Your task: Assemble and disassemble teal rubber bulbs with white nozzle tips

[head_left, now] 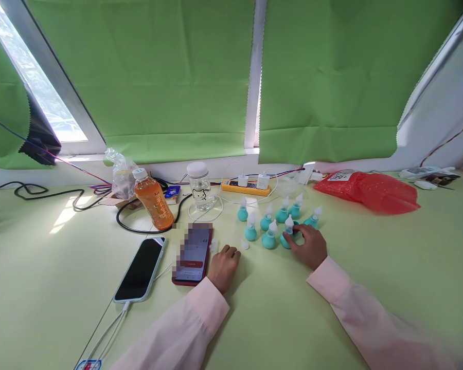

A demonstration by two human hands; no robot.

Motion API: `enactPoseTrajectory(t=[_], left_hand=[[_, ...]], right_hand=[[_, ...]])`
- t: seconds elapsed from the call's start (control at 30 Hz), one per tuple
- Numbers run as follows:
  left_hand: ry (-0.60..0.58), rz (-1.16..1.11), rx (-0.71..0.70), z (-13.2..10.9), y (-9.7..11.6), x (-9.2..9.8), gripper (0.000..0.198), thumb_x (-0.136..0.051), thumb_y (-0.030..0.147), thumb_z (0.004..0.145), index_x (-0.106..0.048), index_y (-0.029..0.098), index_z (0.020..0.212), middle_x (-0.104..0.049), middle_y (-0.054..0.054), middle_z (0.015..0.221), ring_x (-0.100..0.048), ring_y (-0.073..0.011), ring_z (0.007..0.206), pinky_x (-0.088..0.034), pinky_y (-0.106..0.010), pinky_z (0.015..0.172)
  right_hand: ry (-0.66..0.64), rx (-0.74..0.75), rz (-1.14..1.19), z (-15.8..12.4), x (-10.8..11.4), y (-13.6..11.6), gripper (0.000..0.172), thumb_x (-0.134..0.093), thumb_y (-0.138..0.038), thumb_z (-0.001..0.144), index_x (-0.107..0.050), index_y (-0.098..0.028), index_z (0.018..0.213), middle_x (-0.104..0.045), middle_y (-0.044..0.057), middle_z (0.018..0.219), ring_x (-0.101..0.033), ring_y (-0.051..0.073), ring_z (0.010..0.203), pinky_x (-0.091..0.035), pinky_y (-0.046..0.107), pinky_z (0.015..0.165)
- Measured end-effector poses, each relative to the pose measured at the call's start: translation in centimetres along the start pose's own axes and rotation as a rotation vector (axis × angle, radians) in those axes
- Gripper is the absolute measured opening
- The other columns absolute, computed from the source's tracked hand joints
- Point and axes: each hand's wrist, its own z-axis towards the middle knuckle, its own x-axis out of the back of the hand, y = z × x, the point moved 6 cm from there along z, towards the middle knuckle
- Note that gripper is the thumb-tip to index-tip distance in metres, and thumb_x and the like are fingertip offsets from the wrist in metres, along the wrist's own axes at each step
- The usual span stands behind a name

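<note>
My right hand (306, 245) pinches a teal nasal aspirator (287, 237) between thumb and fingers; its bulb stands on the table with the clear tip pointing up. Around it stand several more teal aspirators, among them one in front (269, 237), one to the left (250, 230) and one behind the right hand (313, 218). My left hand (224, 266) rests palm down on the table, its fingers curled in and nothing visible in them. Just right of its fingertips lies a small clear piece (245, 245), apart from the hand. A phone with a red case (195, 254) lies close to its left.
Left on the pale green table (278, 329) lies a phone (141, 270) with a white cable. Behind it stand an orange drink bottle (153, 200) and a clear jar (199, 187). A yellow power strip (245, 187) and cables run along the back, with a red plastic bag (370, 191) at right.
</note>
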Motion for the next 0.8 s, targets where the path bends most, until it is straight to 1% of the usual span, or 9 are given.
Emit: enactPoseTrajectory(t=[0.1, 0.2, 0.27, 0.33, 0.43, 0.53, 0.63, 0.73, 0.8], left_hand=[[0.106, 0.013, 0.103, 0.0, -2.0, 1.2, 0.028, -0.036, 0.001, 0.077, -0.055, 0.013, 0.094, -0.055, -0.01, 0.096, -0.044, -0.023, 0.095, -0.048, -0.03, 0.063], [0.164, 0.006, 0.162, 0.0, -3.6, 2.1, 0.029, -0.035, 0.0, 0.076, -0.057, 0.014, 0.089, -0.055, -0.009, 0.093, -0.045, -0.0201, 0.092, -0.047, -0.027, 0.067], [0.163, 0.009, 0.182, -0.1, -4.1, 2.3, 0.034, -0.035, -0.002, 0.075, -0.054, 0.014, 0.097, -0.055, -0.009, 0.092, -0.045, -0.0194, 0.092, -0.047, -0.026, 0.067], [0.143, 0.03, 0.231, -0.1, -4.4, 2.5, 0.044, -0.036, -0.006, 0.071, -0.045, 0.013, 0.111, -0.054, -0.01, 0.095, -0.045, -0.0205, 0.093, -0.047, -0.026, 0.065], [0.039, 0.089, 0.286, -0.2, -4.3, 2.4, 0.053, -0.035, -0.009, 0.067, -0.038, 0.01, 0.116, -0.05, -0.014, 0.103, -0.042, -0.0239, 0.097, -0.047, -0.028, 0.062], [-0.042, 0.108, 0.269, -0.2, -3.6, 2.0, 0.048, -0.035, -0.011, 0.065, -0.045, 0.006, 0.108, -0.044, -0.019, 0.11, -0.041, -0.0268, 0.1, -0.047, -0.03, 0.061], [-0.066, 0.085, 0.242, -0.2, -2.9, 1.5, 0.044, -0.038, -0.012, 0.062, -0.049, 0.004, 0.102, -0.049, -0.02, 0.102, -0.043, -0.0274, 0.098, -0.047, -0.03, 0.061], [-0.089, 0.034, 0.143, -0.1, -2.1, 1.0, 0.041, -0.039, -0.01, 0.063, -0.054, 0.011, 0.096, -0.057, -0.012, 0.088, -0.047, -0.0215, 0.091, -0.046, -0.028, 0.066], [-0.045, -0.057, 0.058, -0.1, -1.6, 1.2, 0.043, -0.038, -0.009, 0.066, -0.055, 0.016, 0.097, -0.059, -0.006, 0.085, -0.048, -0.0168, 0.087, -0.045, -0.024, 0.07]], right_hand=[[-0.006, -0.01, 0.003, 0.0, 0.0, 0.0, 0.026, -0.05, -0.041, 0.068, -0.057, -0.016, 0.069, -0.06, 0.004, 0.065, -0.053, 0.018, 0.065, -0.036, 0.027, 0.061], [-0.012, -0.031, 0.015, -0.1, -0.1, 0.0, 0.027, -0.05, -0.042, 0.068, -0.056, -0.016, 0.071, -0.06, 0.004, 0.065, -0.053, 0.017, 0.063, -0.036, 0.026, 0.058], [-0.016, -0.044, 0.032, -0.1, -0.2, 0.1, 0.028, -0.049, -0.043, 0.069, -0.055, -0.016, 0.073, -0.059, 0.003, 0.065, -0.052, 0.016, 0.06, -0.035, 0.025, 0.056], [-0.014, -0.051, 0.044, -0.2, -0.3, 0.1, 0.028, -0.047, -0.043, 0.07, -0.054, -0.016, 0.074, -0.059, 0.003, 0.065, -0.052, 0.015, 0.058, -0.035, 0.024, 0.054], [-0.006, -0.057, 0.041, -0.3, -0.3, 0.1, 0.028, -0.045, -0.044, 0.071, -0.053, -0.017, 0.075, -0.058, 0.003, 0.066, -0.051, 0.014, 0.055, -0.034, 0.023, 0.053], [-0.002, -0.054, 0.031, -0.3, -0.2, 0.0, 0.027, -0.044, -0.043, 0.072, -0.052, -0.017, 0.075, -0.058, 0.002, 0.066, -0.05, 0.013, 0.054, -0.034, 0.023, 0.052], [-0.003, -0.048, 0.028, -0.3, -0.2, -0.1, 0.027, -0.045, -0.043, 0.071, -0.052, -0.017, 0.074, -0.057, 0.002, 0.066, -0.05, 0.013, 0.053, -0.034, 0.023, 0.052], [-0.009, -0.049, 0.035, -0.3, -0.2, -0.1, 0.027, -0.046, -0.043, 0.071, -0.052, -0.017, 0.074, -0.057, 0.002, 0.066, -0.049, 0.013, 0.052, -0.034, 0.023, 0.052], [-0.014, -0.051, 0.041, -0.3, -0.3, 0.0, 0.027, -0.046, -0.043, 0.071, -0.052, -0.017, 0.074, -0.057, 0.002, 0.066, -0.049, 0.013, 0.051, -0.035, 0.023, 0.052]])
